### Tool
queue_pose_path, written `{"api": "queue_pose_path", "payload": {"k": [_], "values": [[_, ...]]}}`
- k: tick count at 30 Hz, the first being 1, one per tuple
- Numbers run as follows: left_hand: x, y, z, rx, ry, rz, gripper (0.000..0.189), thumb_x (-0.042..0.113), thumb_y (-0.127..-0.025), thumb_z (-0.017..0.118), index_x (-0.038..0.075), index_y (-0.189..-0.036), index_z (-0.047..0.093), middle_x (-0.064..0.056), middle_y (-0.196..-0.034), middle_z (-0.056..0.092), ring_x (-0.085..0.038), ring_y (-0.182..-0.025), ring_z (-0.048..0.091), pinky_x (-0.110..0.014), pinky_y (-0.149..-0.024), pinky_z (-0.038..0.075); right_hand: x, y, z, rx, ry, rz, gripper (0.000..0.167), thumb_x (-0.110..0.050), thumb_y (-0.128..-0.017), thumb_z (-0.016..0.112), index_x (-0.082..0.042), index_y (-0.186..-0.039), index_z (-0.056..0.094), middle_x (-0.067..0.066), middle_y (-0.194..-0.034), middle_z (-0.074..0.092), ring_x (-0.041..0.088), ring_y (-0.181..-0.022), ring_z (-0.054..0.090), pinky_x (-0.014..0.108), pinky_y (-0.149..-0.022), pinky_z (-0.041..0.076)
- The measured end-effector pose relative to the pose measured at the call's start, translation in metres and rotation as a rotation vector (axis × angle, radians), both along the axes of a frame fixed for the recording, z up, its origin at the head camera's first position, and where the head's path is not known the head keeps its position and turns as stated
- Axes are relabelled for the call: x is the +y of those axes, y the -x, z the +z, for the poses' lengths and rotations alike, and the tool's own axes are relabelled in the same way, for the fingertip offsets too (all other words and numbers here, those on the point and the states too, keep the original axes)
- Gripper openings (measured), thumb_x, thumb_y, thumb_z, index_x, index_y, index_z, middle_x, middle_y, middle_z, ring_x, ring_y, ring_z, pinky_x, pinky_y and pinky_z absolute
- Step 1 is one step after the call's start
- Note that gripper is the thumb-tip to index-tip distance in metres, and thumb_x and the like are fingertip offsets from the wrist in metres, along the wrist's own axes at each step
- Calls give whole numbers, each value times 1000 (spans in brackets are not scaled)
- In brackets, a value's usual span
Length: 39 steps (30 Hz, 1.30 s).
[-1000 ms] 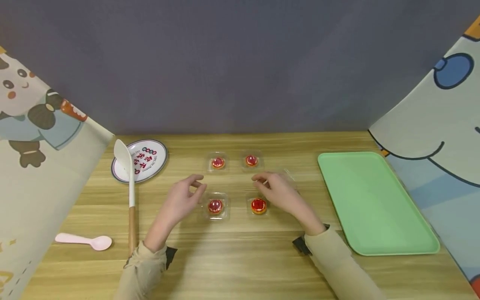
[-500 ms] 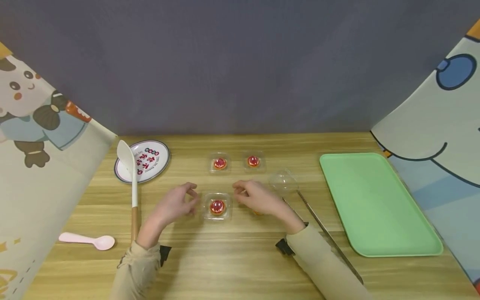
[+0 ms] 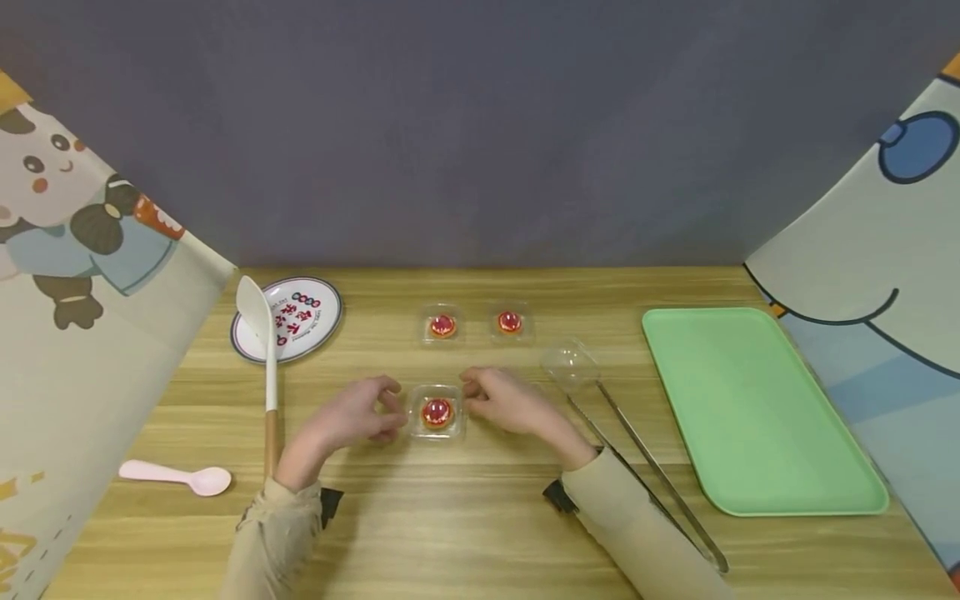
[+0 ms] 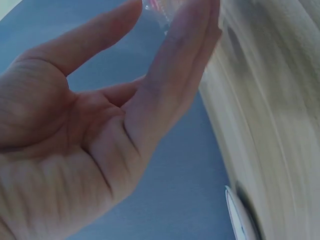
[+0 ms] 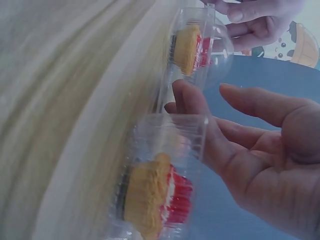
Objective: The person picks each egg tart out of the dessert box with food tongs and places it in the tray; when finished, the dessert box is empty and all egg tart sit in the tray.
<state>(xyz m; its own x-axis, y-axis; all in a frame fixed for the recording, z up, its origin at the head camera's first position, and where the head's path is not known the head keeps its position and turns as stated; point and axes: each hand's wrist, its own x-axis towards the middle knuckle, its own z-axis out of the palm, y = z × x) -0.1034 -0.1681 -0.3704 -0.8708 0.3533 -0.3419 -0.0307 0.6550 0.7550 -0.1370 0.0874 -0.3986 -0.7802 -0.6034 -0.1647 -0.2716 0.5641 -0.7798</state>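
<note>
The left of the hands (image 4: 100, 120) shows its palm near clear plastic (image 4: 162, 12), a wooden tabletop (image 4: 270, 110) alongside.

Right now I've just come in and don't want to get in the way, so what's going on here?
A person has the left hand and right hand on either side of a clear box with a small red-topped cake inside. Whether the fingertips touch the box is hard to tell. Two more boxed cakes sit farther back, and the right wrist view shows another cake beside the right hand. A green tray lies off to the right.
</note>
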Motion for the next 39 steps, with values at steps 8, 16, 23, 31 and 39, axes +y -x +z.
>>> {"api": "queue_pose_path", "payload": {"k": [8,16,23,31,39], "values": [[-1,5,-9,-35,-90,-31,53,-6,-92,75,-23,-136,51,-24,-111,72,-25,-81,74,-37,-76,68,-2,0,-2,-33,22,-4,50,-1,-102,67,17,-145,51,31,-132,68,40,-120,69,45,-107,59],[3,8,-13,18,-96,-64,56,-5,-88,79,-20,-136,55,-27,-118,71,-23,-87,72,-36,-81,67,-4,3,-7,-51,48,-62,48,-3,-103,67,16,-145,53,28,-130,69,29,-106,74,34,-96,64],[2,11,-21,-63,-202,-13,63,-13,-88,75,-25,-142,44,-31,-121,67,-25,-86,73,-35,-80,68,-5,5,-8,-44,65,-65,46,-1,-104,66,17,-144,53,30,-131,68,32,-107,74,33,-94,64],[-5,17,-29,-115,-306,-6,62,-15,-90,72,-26,-142,41,-34,-122,64,-29,-88,75,-36,-81,68,-8,7,-13,-135,181,-125,41,10,-103,58,21,-142,50,35,-129,65,36,-109,73,22,-87,64],[-11,21,-34,-169,-386,3,56,-20,-91,67,-27,-140,42,-34,-122,61,-24,-88,74,-36,-83,68,-13,10,-12,-22,88,-95,31,4,-105,61,17,-133,62,28,-117,72,25,-92,76,23,-80,65]]}}
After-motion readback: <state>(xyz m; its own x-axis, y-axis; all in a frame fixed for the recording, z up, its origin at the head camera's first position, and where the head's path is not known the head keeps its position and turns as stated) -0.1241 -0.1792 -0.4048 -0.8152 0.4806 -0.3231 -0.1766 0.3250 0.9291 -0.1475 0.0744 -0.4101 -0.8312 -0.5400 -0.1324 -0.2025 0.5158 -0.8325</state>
